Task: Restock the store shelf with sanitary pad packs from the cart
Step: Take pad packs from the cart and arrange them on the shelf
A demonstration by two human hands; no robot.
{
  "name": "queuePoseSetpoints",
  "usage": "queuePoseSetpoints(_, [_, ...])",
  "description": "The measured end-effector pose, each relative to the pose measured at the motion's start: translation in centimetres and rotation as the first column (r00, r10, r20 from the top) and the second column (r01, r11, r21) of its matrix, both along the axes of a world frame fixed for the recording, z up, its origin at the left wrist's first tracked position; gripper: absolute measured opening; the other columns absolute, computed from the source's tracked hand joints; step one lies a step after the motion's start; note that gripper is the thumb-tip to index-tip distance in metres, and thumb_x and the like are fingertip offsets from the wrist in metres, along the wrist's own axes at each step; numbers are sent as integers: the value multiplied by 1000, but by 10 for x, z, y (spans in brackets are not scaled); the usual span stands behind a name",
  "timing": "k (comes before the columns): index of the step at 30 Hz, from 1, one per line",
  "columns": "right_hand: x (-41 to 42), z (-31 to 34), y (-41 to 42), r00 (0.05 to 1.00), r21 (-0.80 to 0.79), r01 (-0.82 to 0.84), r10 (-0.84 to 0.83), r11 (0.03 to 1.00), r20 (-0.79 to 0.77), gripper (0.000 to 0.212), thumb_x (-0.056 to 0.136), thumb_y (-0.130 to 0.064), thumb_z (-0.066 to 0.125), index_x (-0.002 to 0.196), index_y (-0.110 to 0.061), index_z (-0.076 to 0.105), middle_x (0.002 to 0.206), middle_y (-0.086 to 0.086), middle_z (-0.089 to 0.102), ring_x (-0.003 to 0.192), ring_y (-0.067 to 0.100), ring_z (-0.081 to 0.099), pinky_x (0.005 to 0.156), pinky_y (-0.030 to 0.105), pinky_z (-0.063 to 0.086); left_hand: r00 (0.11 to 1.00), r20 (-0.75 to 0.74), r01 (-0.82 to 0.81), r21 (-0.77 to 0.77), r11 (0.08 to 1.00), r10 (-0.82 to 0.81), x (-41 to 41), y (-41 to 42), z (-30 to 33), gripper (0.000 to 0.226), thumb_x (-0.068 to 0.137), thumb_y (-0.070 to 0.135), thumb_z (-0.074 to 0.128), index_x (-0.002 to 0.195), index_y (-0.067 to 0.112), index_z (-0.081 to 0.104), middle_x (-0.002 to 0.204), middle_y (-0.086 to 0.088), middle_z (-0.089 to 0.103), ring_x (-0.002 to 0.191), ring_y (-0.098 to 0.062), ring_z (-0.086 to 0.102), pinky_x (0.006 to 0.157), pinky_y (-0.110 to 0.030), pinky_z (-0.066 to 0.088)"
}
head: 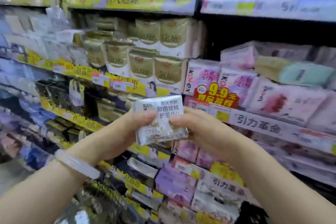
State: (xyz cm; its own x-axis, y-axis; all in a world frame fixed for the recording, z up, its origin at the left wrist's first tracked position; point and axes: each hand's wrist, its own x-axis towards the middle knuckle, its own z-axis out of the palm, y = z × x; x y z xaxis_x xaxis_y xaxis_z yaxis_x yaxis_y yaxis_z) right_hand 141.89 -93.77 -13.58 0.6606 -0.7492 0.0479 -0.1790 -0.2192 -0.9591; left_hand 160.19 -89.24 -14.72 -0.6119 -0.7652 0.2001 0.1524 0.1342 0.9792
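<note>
Both hands, left hand, right hand, gripping white pack, "Kotex" packs behind

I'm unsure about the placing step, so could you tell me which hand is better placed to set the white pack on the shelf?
Probably the left hand: the gold packs and white packs sit up and left. Both hands grip the white pack.

left hand, right hand, apparently both pinching
</note>
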Motion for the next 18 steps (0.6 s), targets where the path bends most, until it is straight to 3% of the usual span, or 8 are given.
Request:
queuePoseSetpoints(2, [-36,24,11,999,-69,43,-43,997,-6,44,69,-38,66,111,-24,65,115,-2,68,109,19,62,101,38,41,1000,18,-7,-63,998,8,-28,-2,23,37,85,43,54,118,32,67,118,8,68,108,-7,63,86,-19,51])
queuePoseSetpoints(5, [-80,63,27,997,-176,81,-80,981,17,38,74,-39,64,110,-30,64,115,-12,68,110,7,61,103,35,39,1000,4,4,-146,989,-3,-63,-5,59,55,64,53,77,113,28,70,119,-2,68,108,-16,66,82,-24,54])
queuePoseSetpoints(8, [-111,103,37,991,-265,127,-109,956,82,35,76,-31,60,110,-26,64,115,-8,69,108,7,62,97,27,44,998,11,67,-277,959,-67,-97,-7,103,52,71,49,73,116,24,69,118,-3,69,106,-17,67,82,-25,54])
queuePoseSetpoints(11, [-133,138,36,983,-343,176,-144,923,116,37,72,-34,63,107,-22,66,112,-7,69,106,9,63,98,35,44,994,25,107,-377,920,-106,-120,-17,142,51,71,48,71,116,25,70,120,0,68,108,-15,65,83,-23,53])
queuePoseSetpoints(15, [-152,181,27,957,-388,291,-261,874,130,41,71,-41,57,105,-20,66,107,-1,68,101,20,61,105,52,39,996,49,94,-468,879,-81,-139,-40,189,46,58,53,75,95,26,77,104,2,74,91,-11,71,70,-17,55])
queuePoseSetpoints(18, [-160,212,21,949,-417,311,-256,854,185,34,73,-40,54,100,-23,67,102,-4,68,97,17,62,100,43,42,991,116,115,-563,818,-60,-153,-60,224,56,59,59,73,104,27,71,111,0,72,103,-17,68,81,-24,54])
